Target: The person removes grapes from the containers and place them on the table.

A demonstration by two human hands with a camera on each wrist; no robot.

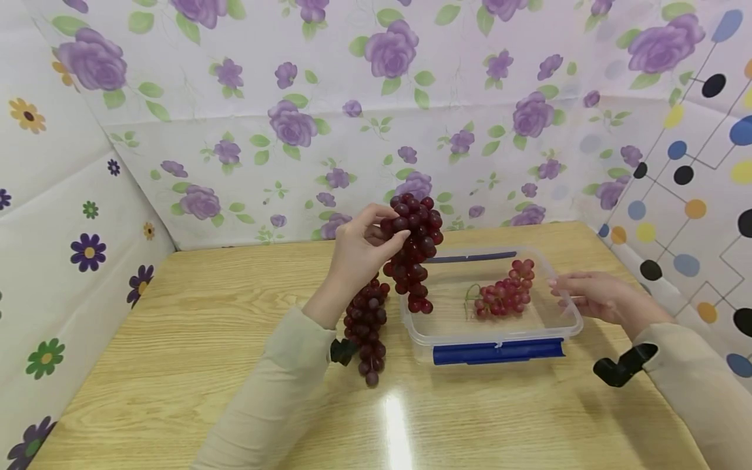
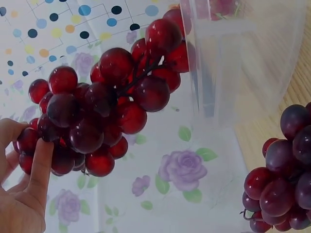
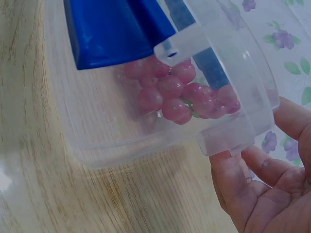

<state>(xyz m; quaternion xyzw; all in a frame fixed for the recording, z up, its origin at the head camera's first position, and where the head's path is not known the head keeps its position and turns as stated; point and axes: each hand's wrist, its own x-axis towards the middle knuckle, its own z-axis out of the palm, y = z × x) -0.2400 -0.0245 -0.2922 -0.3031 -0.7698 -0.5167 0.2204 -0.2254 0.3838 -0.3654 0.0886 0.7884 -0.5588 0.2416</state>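
My left hand (image 1: 365,245) pinches a bunch of dark red grapes (image 1: 414,251) near its top. The bunch hangs down over the left edge of a clear plastic container (image 1: 423,341), its lower end overlapping the rim. At the container's right side, my right hand (image 1: 605,300) holds the rim, with fingers (image 3: 228,174) under the edge tab. A smaller bunch of pink-red grapes (image 1: 505,294) with a green stem lies inside the container. Another dark grape bunch (image 1: 369,326) lies on the table just left of the container, partly behind my left wrist.
The open container has a blue clip flap (image 1: 499,351) hanging at its front and another blue flap (image 1: 470,257) at the back. Floral sheeting (image 1: 294,124) stands behind the wooden table (image 1: 235,313), with dotted sheeting (image 1: 675,215) along the right.
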